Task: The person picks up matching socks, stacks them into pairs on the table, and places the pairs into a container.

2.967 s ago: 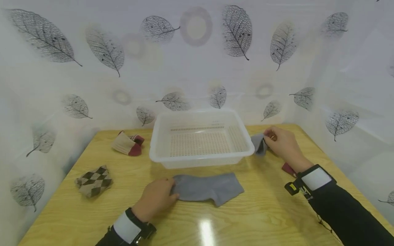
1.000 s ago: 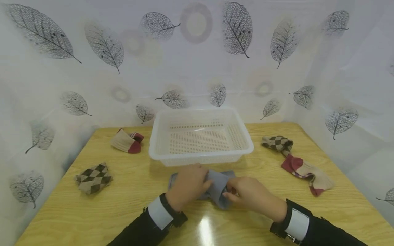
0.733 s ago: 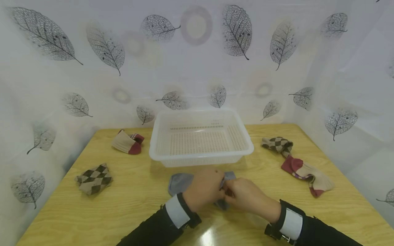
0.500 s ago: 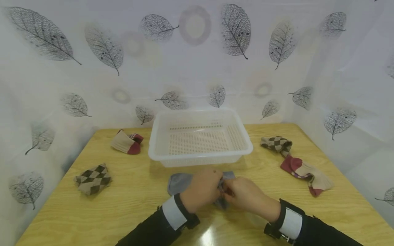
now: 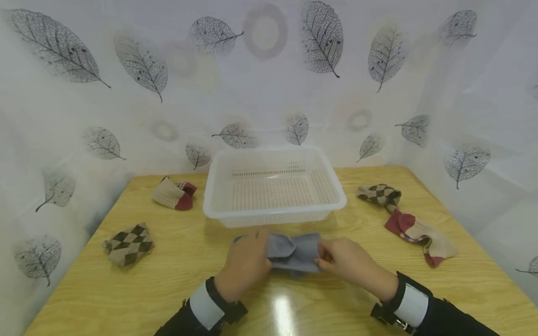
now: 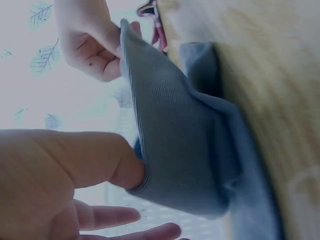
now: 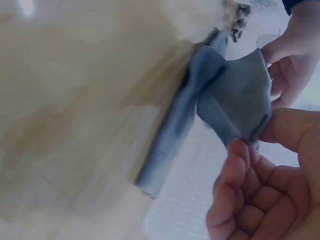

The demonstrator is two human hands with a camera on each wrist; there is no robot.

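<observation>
In front of the basket, both hands hold a grey sock [image 5: 306,252] by its open edge, spread between them. My left hand [image 5: 245,263] grips one side; the left wrist view shows its thumb [image 6: 127,167] pressed at the sock's rim. My right hand [image 5: 353,263] pinches the opposite side between thumb and fingertips, seen close up in the right wrist view. A second grey sock [image 7: 162,162] lies flat on the table underneath. In the head view, my left hand covers much of that lower sock.
A white plastic basket [image 5: 275,215] stands just behind the hands. Left of it lie a beige and maroon sock [image 5: 172,193] and an argyle sock [image 5: 129,245]. At right lie another argyle sock [image 5: 380,195] and a beige and maroon sock [image 5: 420,235].
My right hand has brought one grey sock from beside the basket over the other at the middle. The hands came together there, then drew apart, spreading the sock's edge.
</observation>
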